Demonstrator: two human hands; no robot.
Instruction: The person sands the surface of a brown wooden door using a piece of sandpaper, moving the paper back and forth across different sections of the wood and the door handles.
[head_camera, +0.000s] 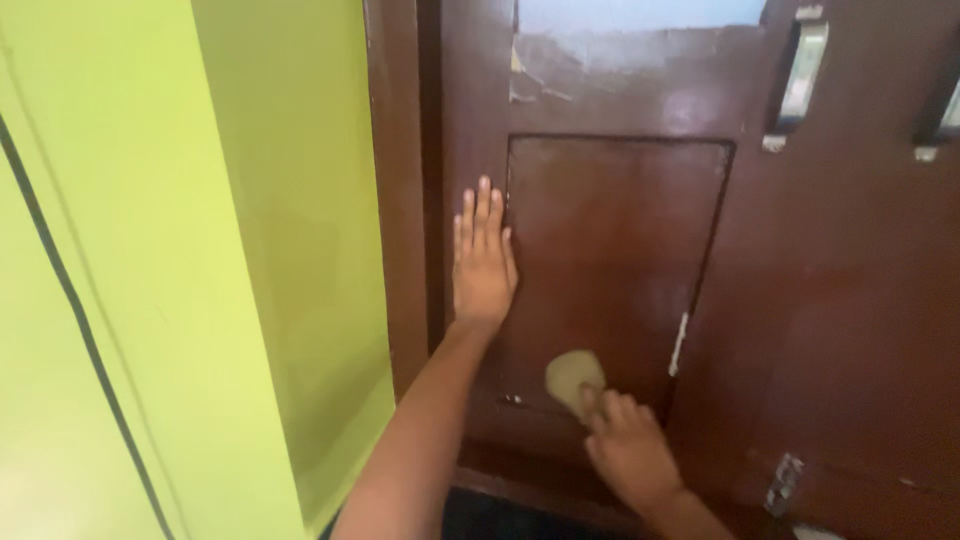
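A dark brown wooden door (620, 90) with a recessed lower panel (620, 250) fills the middle of the view. My left hand (482, 262) lies flat against the door's left stile, fingers straight and pointing up, holding nothing. My right hand (628, 450) presses a small tan cloth pad (572, 375) against the bottom of the recessed panel. Worn, peeling patches show near the door's top.
A lime-green wall (280, 250) with a thin dark line stands to the left. A second brown door leaf (850, 320) is on the right, with metal handles (800, 75) near the top and a metal latch (783, 483) low down.
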